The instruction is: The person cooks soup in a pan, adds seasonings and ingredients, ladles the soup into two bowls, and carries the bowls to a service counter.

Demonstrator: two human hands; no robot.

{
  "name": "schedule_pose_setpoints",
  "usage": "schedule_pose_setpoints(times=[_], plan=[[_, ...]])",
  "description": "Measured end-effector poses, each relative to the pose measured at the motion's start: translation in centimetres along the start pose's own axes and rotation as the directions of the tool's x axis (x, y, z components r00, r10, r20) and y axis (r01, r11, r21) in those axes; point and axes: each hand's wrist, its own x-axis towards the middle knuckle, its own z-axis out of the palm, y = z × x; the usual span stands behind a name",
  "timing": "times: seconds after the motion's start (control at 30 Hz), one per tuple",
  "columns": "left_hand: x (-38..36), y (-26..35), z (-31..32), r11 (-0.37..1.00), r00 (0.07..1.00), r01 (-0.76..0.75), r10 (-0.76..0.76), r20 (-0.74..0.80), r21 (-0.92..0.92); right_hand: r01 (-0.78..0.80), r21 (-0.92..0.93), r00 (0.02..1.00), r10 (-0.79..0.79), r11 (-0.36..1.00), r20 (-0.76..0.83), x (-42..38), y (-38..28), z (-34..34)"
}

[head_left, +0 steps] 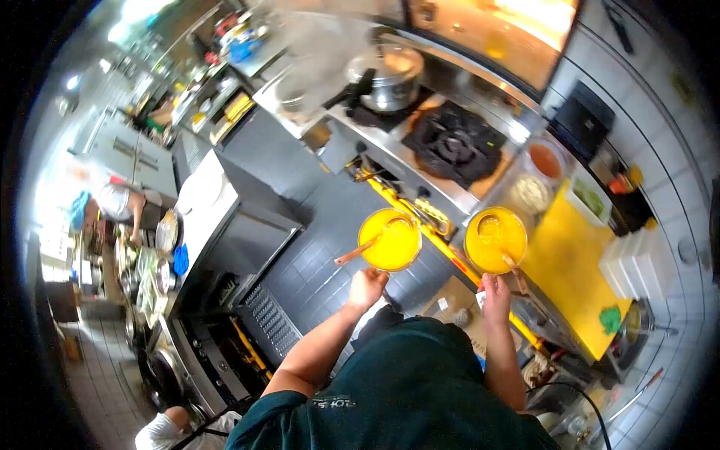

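My left hand [367,289] is closed at the near edge of a round container [393,271] filled with bright yellow liquid. A utensil with a brown handle [355,253] leans in it, the handle over the left rim. My right hand [494,298] grips the near side of a second round container [466,241], also full of yellow liquid. A ladle [491,228] lies in this one, its brown handle [516,271] over the near right rim. Both containers are held up in front of me, roughly level. Where exactly my fingers grip is hard to see.
A stove with a black burner [455,142] and a lidded metal pot [386,79] stands ahead. The yellow counter [566,270] is at right, with a green scrubber [610,320] and white tubs [634,264]. At left, a person [118,202] works beside a steel counter [217,199].
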Motion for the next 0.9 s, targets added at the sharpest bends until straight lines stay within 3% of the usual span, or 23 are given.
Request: schedule_pose_setpoints(times=[0.13,0.27,0.5,0.57,0.9], plan=[[2.3,-4.4,-9.4,0.995,0.992,0.102,-0.103,-0.079,-0.019,-0.027,0.076,0.985,0.014,0.997,0.173,0.7,-1.4,12.4],[5.4,-11.2,-17.3,0.994,0.976,0.105,-0.11,-0.19,-0.037,-0.165,0.245,0.923,0.061,0.955,0.38,2.3,-1.2,24.4],[10.8,-19.3,-29.9,0.954,0.907,0.184,-0.258,-0.333,-0.238,-0.197,0.069,0.795,0.118,0.978,0.595,5.1,-5.7,44.0],[12.2,-20.0,-33.7,0.929,0.879,0.272,-0.346,-0.328,-0.251,-0.167,0.037,0.751,0.103,0.985,0.652,7.0,-6.1,49.1],[21.0,-21.7,-49.7,0.781,0.688,0.312,-0.579,-0.438,-0.541,-0.044,-0.088,0.583,0.097,0.995,0.807,16.8,-11.3,75.0]])
